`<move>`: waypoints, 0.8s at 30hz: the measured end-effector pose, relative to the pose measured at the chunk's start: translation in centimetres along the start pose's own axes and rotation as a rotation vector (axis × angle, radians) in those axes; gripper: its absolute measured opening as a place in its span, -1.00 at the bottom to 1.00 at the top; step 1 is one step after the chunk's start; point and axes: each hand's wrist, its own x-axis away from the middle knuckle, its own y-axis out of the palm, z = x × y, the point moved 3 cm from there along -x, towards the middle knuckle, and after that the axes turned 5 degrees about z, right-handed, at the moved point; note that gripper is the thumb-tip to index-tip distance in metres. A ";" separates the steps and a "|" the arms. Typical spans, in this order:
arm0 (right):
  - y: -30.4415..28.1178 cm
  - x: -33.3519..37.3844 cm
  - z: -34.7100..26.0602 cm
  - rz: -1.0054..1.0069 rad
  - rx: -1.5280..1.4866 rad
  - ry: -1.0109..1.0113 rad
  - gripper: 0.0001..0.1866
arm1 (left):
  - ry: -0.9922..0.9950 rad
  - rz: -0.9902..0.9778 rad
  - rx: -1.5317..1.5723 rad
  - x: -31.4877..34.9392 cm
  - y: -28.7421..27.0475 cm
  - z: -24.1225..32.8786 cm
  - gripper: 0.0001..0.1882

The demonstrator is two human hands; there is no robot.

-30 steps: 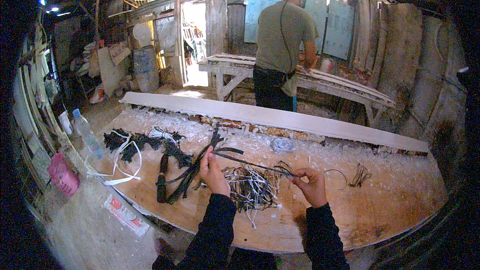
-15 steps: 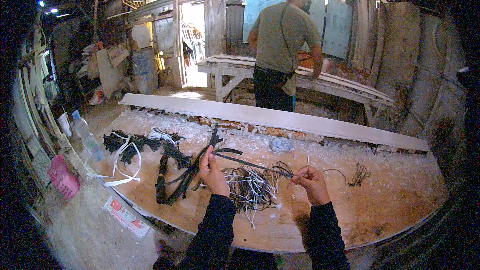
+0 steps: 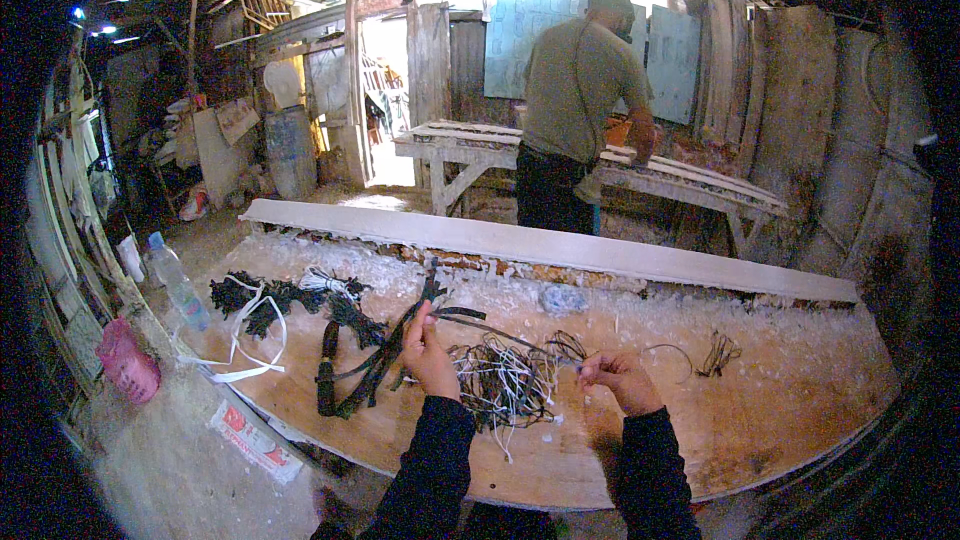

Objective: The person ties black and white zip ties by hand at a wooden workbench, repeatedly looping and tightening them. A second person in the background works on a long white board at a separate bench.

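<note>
My left hand (image 3: 432, 358) is closed round a bundle of long black strips (image 3: 378, 368), whose lower ends rest on the wooden tabletop. One thin dark strip (image 3: 512, 339) runs from it, stretched toward my right hand (image 3: 622, 383), whose fingers pinch its far end. Beneath the strip, between my hands, lies a tangled pile of black and white cords (image 3: 503, 385). Left of my left hand are tied bunches of black cord (image 3: 262, 302) and a loose white strap (image 3: 246, 374). A small heap of dark cord (image 3: 718, 354) sits to the right.
The tabletop (image 3: 760, 420) has a long white-coated ledge (image 3: 560, 248) at its back. A crumpled bluish clump (image 3: 562, 297) lies near it. A plastic bottle (image 3: 177, 282) and pink sack (image 3: 130, 362) stand left. Beyond, a person (image 3: 580, 90) bends over another bench (image 3: 470, 140).
My right fingers have turned and shifted slightly on the strip's end; my left hand has barely moved. The person behind has shifted to the right along the far bench.
</note>
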 end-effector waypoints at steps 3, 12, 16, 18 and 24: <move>-0.7 0.7 -2.0 -0.056 -0.521 -0.075 -0.92 | 0.144 -0.126 -0.041 0.5 0.7 0.1 -0.77; -3.2 0.8 -2.8 0.128 -1.126 -0.271 -0.86 | 0.387 -0.431 -0.212 2.4 2.6 -1.0 -0.76; -3.3 0.7 -2.8 0.111 -1.169 -0.308 -0.83 | 0.449 -0.436 -0.363 2.5 2.7 -1.8 -0.78; -3.2 0.7 -3.0 0.084 -1.215 -0.338 -0.82 | 0.475 -0.439 -0.439 2.6 2.7 -2.0 -0.78; -2.3 0.7 -2.7 0.269 -1.185 -0.222 -0.85 | 0.322 -0.593 -0.593 2.8 2.7 -2.0 -0.76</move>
